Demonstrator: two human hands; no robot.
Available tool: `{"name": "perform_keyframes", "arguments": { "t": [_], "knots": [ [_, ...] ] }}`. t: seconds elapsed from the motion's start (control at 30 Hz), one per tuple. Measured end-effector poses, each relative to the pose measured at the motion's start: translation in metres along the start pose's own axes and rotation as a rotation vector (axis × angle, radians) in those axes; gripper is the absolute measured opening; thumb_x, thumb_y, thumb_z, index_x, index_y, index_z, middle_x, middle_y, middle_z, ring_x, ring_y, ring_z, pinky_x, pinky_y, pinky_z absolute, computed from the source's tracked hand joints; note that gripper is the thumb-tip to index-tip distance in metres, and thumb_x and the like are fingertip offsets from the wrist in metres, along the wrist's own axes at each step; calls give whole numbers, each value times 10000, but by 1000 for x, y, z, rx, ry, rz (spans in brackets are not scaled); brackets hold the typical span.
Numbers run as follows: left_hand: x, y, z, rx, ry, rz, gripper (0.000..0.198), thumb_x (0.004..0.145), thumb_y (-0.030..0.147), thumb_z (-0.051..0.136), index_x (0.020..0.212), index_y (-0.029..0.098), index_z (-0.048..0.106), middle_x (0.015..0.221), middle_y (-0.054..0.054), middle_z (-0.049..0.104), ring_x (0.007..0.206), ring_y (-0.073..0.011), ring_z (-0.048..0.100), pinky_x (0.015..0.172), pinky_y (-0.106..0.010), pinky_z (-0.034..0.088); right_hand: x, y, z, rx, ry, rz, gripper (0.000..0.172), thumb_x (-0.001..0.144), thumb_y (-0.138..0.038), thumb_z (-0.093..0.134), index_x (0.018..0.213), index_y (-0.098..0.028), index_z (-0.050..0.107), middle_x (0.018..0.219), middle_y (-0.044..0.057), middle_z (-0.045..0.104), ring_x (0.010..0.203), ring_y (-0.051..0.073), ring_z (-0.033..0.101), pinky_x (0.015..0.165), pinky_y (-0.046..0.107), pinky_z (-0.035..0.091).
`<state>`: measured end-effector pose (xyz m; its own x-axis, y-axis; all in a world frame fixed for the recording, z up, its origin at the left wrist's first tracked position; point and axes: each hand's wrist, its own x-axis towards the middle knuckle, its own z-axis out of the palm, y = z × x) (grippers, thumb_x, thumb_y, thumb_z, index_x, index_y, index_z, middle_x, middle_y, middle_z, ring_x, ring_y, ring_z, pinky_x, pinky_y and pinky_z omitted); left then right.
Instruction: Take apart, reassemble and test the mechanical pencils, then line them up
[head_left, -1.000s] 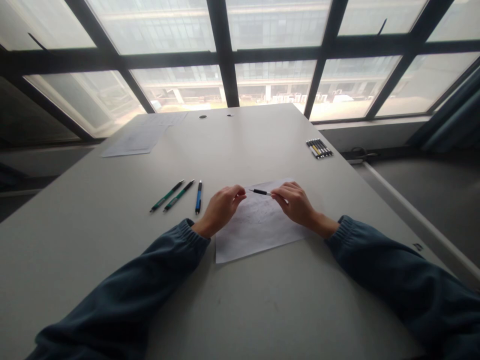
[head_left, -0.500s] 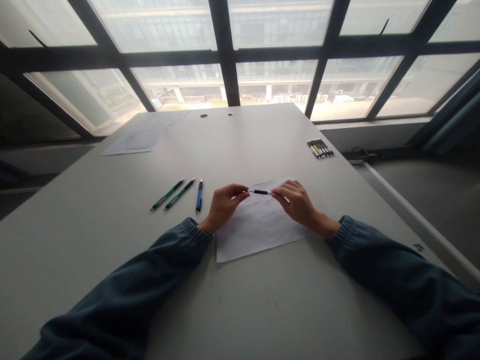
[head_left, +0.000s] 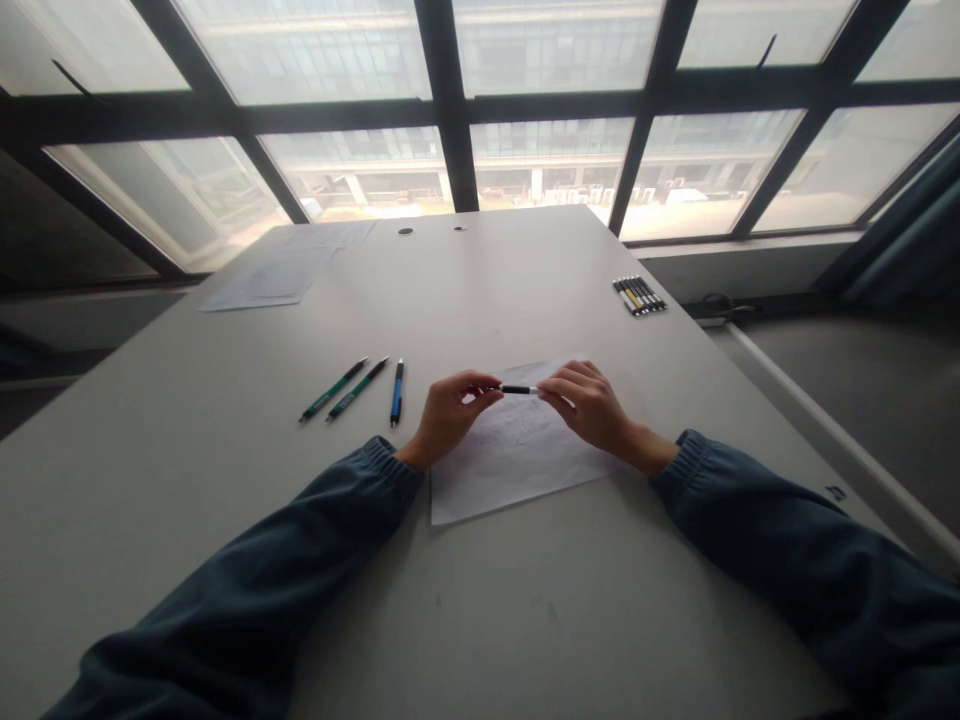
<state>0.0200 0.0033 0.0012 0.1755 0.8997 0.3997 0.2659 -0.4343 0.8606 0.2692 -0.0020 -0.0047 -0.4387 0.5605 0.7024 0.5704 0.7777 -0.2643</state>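
Note:
Between my two hands a pen (head_left: 517, 389) with a black grip and a white barrel lies level above a sheet of paper (head_left: 510, 480). My left hand (head_left: 452, 408) pinches its left end, and the fingers hide the tip. My right hand (head_left: 587, 405) is closed on the white right end. Faint marks show on the sheet below. Just left of my left hand lies a blue pen (head_left: 397, 392), and beyond it are two green pens, one nearer (head_left: 358, 388) and one at the far left (head_left: 333, 390).
A row of several pens (head_left: 639, 296), one of them yellow, lies near the right edge of the white table (head_left: 480, 300). More paper sheets (head_left: 262, 275) rest at the back left. Dark-framed windows (head_left: 551, 160) stand beyond the table.
My hands have come slightly closer together along the pen. The left fingers now cover the tip that showed before. The other pens and the sheet have stayed put.

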Motion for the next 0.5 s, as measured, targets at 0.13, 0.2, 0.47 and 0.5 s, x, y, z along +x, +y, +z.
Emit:
{"name": "perform_keyframes", "arguments": {
  "t": [0.13, 0.2, 0.47, 0.5],
  "knots": [
    [-1, -4, -1, 15, 8, -7, 274, 771, 399, 822, 927, 176, 787, 871, -75, 777, 752, -169, 679, 703, -296, 543, 0, -1, -1, 1, 5, -13, 121, 995, -278, 591, 958, -235, 698, 872, 42, 735, 849, 207, 614, 831, 380, 440],
    [-1, -4, -1, 23, 5, -10, 280, 771, 404, 822, 929, 175, 790, 882, -80, 781, 755, -173, 684, 705, -297, 547, 1, -1, -1, -6, 11, -19, 118, 994, -274, 591, 956, -231, 694, 868, 43, 734, 845, 207, 612, 824, 380, 440],
    [-2, 1, 1, 9, 8, -53, 302, 744, 428, 841, 894, 168, 804, 856, -85, 792, 740, -188, 709, 694, -296, 564, -1, 0, -1, -21, -2, -38, 114, 997, -280, 585, 968, -241, 688, 883, 41, 731, 862, 210, 600, 843, 392, 431],
    [-2, 2, 1, 3, 11, -59, 306, 740, 429, 844, 892, 167, 804, 852, -85, 792, 741, -191, 713, 693, -297, 567, -1, 0, -1, -25, -3, -45, 110, 997, -278, 586, 970, -242, 686, 886, 41, 730, 863, 210, 599, 844, 392, 430]
  ]
}}
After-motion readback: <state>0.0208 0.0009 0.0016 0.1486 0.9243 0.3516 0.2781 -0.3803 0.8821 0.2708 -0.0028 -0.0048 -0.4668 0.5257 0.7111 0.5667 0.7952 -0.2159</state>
